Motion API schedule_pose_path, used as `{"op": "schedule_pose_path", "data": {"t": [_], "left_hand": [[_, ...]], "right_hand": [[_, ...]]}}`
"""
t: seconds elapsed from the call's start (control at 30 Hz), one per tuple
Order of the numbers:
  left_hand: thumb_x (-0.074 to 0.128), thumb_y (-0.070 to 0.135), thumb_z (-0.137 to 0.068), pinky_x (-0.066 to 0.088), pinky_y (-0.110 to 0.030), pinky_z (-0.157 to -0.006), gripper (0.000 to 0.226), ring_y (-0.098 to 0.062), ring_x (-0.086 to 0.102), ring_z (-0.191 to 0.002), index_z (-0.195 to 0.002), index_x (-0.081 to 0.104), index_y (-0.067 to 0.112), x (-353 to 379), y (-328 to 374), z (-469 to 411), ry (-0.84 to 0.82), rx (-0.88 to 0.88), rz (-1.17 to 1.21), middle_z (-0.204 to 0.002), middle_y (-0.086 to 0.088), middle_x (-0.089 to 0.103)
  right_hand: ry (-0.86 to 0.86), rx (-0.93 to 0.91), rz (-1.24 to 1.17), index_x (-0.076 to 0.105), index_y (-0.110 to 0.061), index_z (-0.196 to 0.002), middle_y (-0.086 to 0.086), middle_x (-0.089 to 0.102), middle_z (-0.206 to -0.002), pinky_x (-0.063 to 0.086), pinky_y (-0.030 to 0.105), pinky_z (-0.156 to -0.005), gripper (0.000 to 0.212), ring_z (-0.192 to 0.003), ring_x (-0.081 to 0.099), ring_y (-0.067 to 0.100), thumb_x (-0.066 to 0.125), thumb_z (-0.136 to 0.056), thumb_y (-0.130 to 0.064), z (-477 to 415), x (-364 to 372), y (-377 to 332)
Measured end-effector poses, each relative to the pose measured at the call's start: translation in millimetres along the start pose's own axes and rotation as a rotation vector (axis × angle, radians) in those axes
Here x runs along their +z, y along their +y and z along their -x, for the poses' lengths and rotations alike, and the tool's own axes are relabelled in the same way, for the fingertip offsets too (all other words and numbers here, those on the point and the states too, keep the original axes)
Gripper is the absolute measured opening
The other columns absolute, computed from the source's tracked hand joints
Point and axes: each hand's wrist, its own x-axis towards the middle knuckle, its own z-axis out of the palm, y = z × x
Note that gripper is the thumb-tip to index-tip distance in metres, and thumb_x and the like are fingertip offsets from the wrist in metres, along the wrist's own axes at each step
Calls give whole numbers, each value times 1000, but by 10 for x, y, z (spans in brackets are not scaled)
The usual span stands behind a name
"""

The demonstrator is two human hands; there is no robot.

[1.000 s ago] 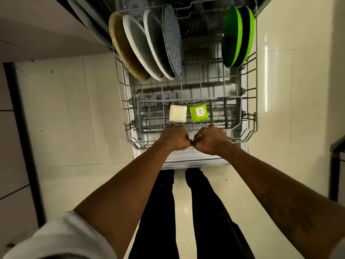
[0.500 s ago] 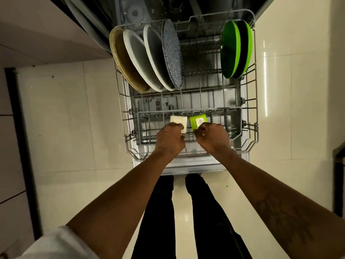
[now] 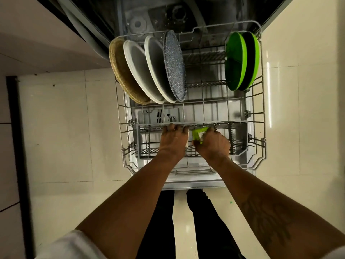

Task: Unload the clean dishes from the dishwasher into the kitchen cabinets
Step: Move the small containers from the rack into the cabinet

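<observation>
Two small cups in the basket [image 3: 145, 139]: right hand [image 3: 212, 144] pinches the green cup [image 3: 198, 134], left hand [image 3: 172, 141] covers the white cup [image 3: 187, 142], grip unclear. Step: pickup. Next: lift straight up, clear of the wires. Plates [image 3: 153, 70] wait beyond the fingers.

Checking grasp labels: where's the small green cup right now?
Head view, lower centre: the green cup sits in the grey basket at the front of the dishwasher rack, in the right hand, beside the left hand.

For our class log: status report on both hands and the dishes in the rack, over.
Left hand closed over white cup. Right hand gripping green cup. Both in the cutlery basket. Six plates still racked; nothing blocking.
</observation>
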Motion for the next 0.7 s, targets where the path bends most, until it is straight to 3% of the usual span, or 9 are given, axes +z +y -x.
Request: {"op": "schedule_pose_path", "data": {"t": [0.17, 0.27, 0.33, 0.43, 0.53, 0.7], "left_hand": [[79, 30, -78, 27, -53, -116, 62, -31, 53, -123, -133, 56, 17, -72, 16, -53, 10, 21, -98, -122, -7, 66], [78, 32, -78, 13, -58, -122, 49, -29, 60, -117, -123, 63, 17, -146, 16, 18, 51, 80, -123, -109, -4, 70], [76, 35, -79, 26, -53, -119, 43, -27, 64, -109, -116, 65, 17, -306, 3, 124, 55, 113, -97, -104, -4, 70], [73, 42, -81, 50, -40, -93, 47, -28, 67, -101, -117, 63, 15, -678, -143, 377, 45, 128, -86, -107, -7, 70], [71, 53, -80, 51, -36, -83, 49, -28, 66, -96, -113, 65, 17, -1105, -361, 637, 60, 102, -61, -105, -8, 69], [71, 64, -74, 52, -34, -74, 54, -29, 69, -93, -104, 68, 18, -2099, -405, 1523, 113, 135, -120, -98, -6, 72]], "right_hand": [[15, -8, 36, 65, -18, -86, -4, 58, -68, 40, 26, -59, 41, -64, 58, 17, 74, -78, -57, -22, -103, -61], [31, -42, 25, 65, -20, -82, -6, 57, -65, 43, 25, -59, 40, -63, 59, 17, 72, -76, -59, 37, -209, -11], [48, -71, 35, 62, -22, -82, -6, 57, -64, 49, 25, -59, 47, -62, 61, 16, 67, -76, -69, 131, -328, 43], [99, -189, 4, 65, -25, -89, -7, 61, -68, 54, 25, -59, 48, -62, 62, 14, 65, -76, -71, 345, -623, 71], [106, -361, -2, 66, -25, -95, -6, 66, -74, 60, 29, -64, 45, -65, 66, 14, 64, -78, -67, 594, -1004, -38], [166, -488, 41, 62, -29, -109, -4, 72, -87, 57, 32, -70, 57, -81, 70, 22, 62, -68, -70, 1428, -1878, -109]]}}
